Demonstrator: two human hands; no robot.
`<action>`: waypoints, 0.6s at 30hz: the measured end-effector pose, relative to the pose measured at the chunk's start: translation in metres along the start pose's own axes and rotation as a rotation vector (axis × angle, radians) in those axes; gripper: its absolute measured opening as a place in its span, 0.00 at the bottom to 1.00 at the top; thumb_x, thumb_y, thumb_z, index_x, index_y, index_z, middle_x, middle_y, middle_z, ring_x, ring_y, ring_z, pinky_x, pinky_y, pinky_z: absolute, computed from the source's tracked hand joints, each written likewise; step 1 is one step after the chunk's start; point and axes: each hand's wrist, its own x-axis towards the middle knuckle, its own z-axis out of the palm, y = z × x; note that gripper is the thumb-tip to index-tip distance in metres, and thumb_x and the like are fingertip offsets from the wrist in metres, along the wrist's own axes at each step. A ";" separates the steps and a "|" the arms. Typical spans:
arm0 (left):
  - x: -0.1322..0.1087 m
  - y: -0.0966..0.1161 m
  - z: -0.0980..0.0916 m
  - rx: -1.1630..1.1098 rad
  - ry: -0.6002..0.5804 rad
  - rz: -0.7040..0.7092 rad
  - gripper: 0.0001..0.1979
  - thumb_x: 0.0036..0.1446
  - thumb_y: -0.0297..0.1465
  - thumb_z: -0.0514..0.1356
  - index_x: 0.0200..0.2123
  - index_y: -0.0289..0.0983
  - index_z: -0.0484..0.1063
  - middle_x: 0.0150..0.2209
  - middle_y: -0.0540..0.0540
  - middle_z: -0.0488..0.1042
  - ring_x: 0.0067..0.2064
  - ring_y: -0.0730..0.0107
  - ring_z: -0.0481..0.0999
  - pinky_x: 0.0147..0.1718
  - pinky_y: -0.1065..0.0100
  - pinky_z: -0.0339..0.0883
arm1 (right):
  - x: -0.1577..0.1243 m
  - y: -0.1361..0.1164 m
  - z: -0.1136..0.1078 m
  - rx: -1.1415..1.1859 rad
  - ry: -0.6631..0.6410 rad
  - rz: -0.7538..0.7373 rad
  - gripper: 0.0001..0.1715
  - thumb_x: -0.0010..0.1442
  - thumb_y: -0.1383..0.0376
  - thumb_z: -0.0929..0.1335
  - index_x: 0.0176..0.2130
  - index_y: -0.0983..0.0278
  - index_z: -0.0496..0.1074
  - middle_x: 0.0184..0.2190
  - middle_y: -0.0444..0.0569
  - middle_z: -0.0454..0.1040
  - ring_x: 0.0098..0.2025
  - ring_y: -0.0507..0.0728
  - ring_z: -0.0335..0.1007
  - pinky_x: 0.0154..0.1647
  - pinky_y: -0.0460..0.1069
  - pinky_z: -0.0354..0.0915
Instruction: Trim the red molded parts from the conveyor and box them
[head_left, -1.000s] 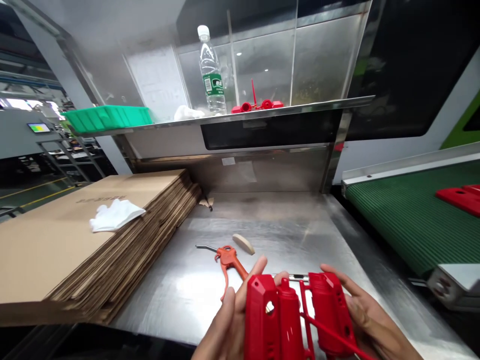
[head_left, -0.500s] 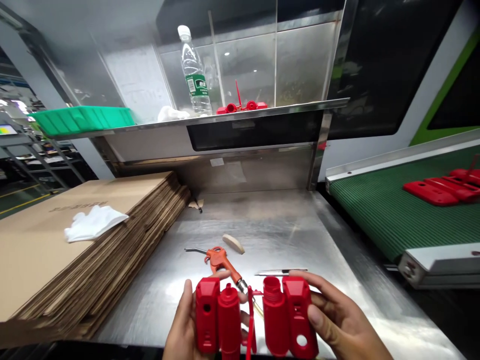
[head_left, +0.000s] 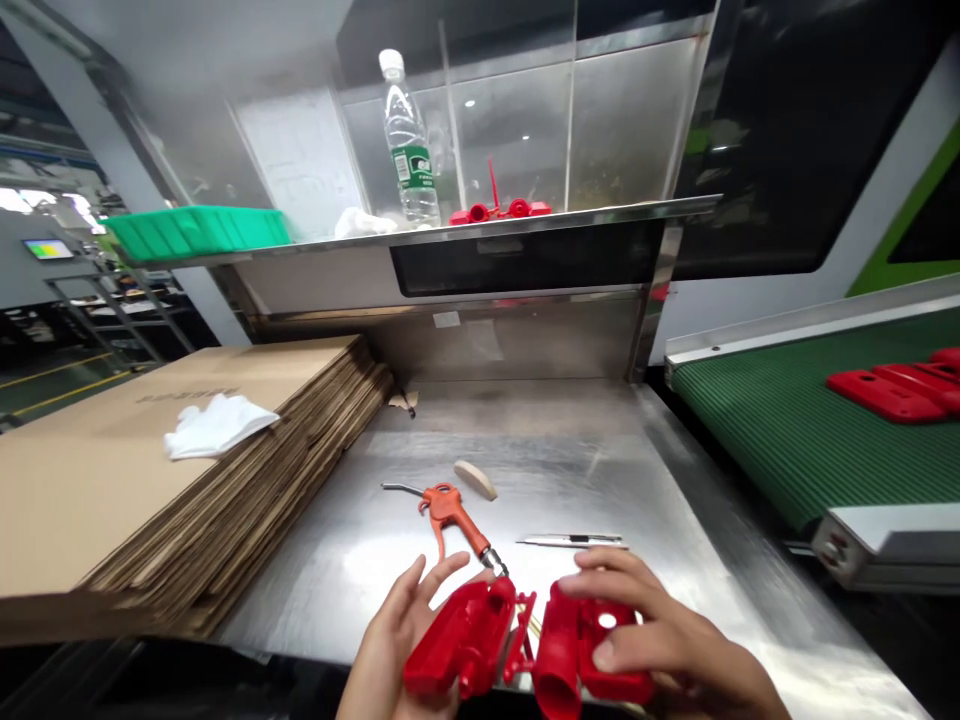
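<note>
At the bottom centre is a red plastic moulding: a left half and a right half with a thin sprue between them. The left half lies against the palm of my left hand, whose thumb and fingers are spread. My right hand grips the right half, fingers over its top and thumb on its face. A round open end on the right half faces me. Just beyond lie an orange air blow gun and a slim utility knife on the metal table.
Stacked cardboard sheets with a white glove stand at left. On the shelf are a green tray, a water bottle and red parts. A green conveyor at right carries red mouldings.
The red moulding has been tipped and turned from upright, so other faces show. My left fingers have spread, and my right fingers have shifted over the right half's top.
</note>
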 end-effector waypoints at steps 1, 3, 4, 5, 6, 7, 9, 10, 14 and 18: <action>-0.002 0.000 0.001 -0.042 -0.017 -0.009 0.24 0.63 0.32 0.56 0.60 0.31 0.59 0.44 0.32 0.79 0.45 0.45 0.81 0.44 0.48 0.73 | -0.003 0.002 0.000 -0.067 0.033 -0.033 0.13 0.64 0.67 0.68 0.46 0.50 0.74 0.57 0.49 0.69 0.63 0.67 0.57 0.57 0.62 0.63; -0.005 0.001 0.004 -0.120 0.003 0.067 0.23 0.64 0.30 0.54 0.61 0.30 0.61 0.44 0.34 0.80 0.44 0.51 0.81 0.42 0.54 0.75 | -0.008 0.004 0.001 -0.162 0.111 -0.048 0.09 0.65 0.66 0.67 0.41 0.51 0.75 0.61 0.48 0.64 0.65 0.69 0.51 0.59 0.65 0.58; -0.006 0.002 0.005 -0.141 0.022 0.119 0.22 0.64 0.28 0.54 0.60 0.29 0.62 0.44 0.35 0.80 0.43 0.54 0.82 0.40 0.57 0.76 | -0.009 0.004 0.001 -0.194 0.121 -0.061 0.09 0.66 0.65 0.67 0.40 0.52 0.76 0.62 0.48 0.62 0.65 0.69 0.50 0.60 0.66 0.56; -0.008 0.003 0.007 -0.148 0.028 0.159 0.21 0.64 0.27 0.53 0.60 0.29 0.63 0.45 0.35 0.80 0.40 0.56 0.82 0.36 0.60 0.77 | -0.010 0.004 0.001 -0.215 0.114 -0.081 0.09 0.66 0.65 0.67 0.41 0.52 0.76 0.63 0.48 0.61 0.66 0.69 0.49 0.60 0.65 0.56; -0.009 0.004 0.008 -0.144 0.017 0.186 0.21 0.65 0.27 0.53 0.60 0.29 0.64 0.46 0.35 0.80 0.36 0.58 0.83 0.31 0.61 0.77 | -0.010 0.003 0.001 -0.224 0.109 -0.099 0.09 0.66 0.66 0.67 0.41 0.53 0.76 0.63 0.49 0.61 0.66 0.69 0.49 0.59 0.64 0.58; -0.011 0.006 0.010 -0.136 -0.007 0.198 0.21 0.65 0.29 0.53 0.60 0.29 0.64 0.47 0.34 0.80 0.31 0.60 0.82 0.26 0.62 0.76 | -0.010 0.002 0.000 -0.223 0.108 -0.113 0.10 0.66 0.67 0.67 0.42 0.53 0.76 0.63 0.49 0.61 0.65 0.68 0.50 0.59 0.63 0.59; -0.014 0.007 0.013 -0.143 -0.058 0.200 0.21 0.66 0.32 0.52 0.60 0.30 0.66 0.48 0.34 0.79 0.27 0.62 0.81 0.19 0.64 0.74 | -0.009 0.001 -0.002 -0.226 0.114 -0.122 0.10 0.66 0.68 0.66 0.42 0.54 0.76 0.62 0.49 0.62 0.65 0.67 0.52 0.57 0.62 0.62; -0.015 0.007 0.014 -0.169 -0.070 0.199 0.21 0.66 0.32 0.52 0.59 0.31 0.67 0.48 0.35 0.80 0.28 0.62 0.81 0.19 0.65 0.74 | -0.008 0.001 -0.003 -0.230 0.126 -0.116 0.10 0.66 0.67 0.67 0.42 0.53 0.76 0.62 0.49 0.63 0.65 0.67 0.52 0.57 0.62 0.63; -0.021 0.003 0.019 -0.317 -0.099 0.209 0.16 0.67 0.31 0.51 0.51 0.40 0.76 0.39 0.49 0.84 0.34 0.72 0.83 0.33 0.73 0.77 | -0.012 0.007 -0.006 -0.249 0.148 -0.141 0.10 0.67 0.65 0.65 0.42 0.54 0.76 0.61 0.49 0.65 0.64 0.66 0.54 0.57 0.60 0.63; -0.026 -0.001 0.020 -0.298 -0.090 0.317 0.18 0.66 0.24 0.51 0.49 0.45 0.77 0.42 0.55 0.83 0.41 0.79 0.82 0.41 0.82 0.72 | -0.022 0.015 -0.011 -0.236 0.127 -0.097 0.10 0.68 0.62 0.64 0.40 0.54 0.75 0.62 0.50 0.63 0.65 0.68 0.52 0.60 0.64 0.57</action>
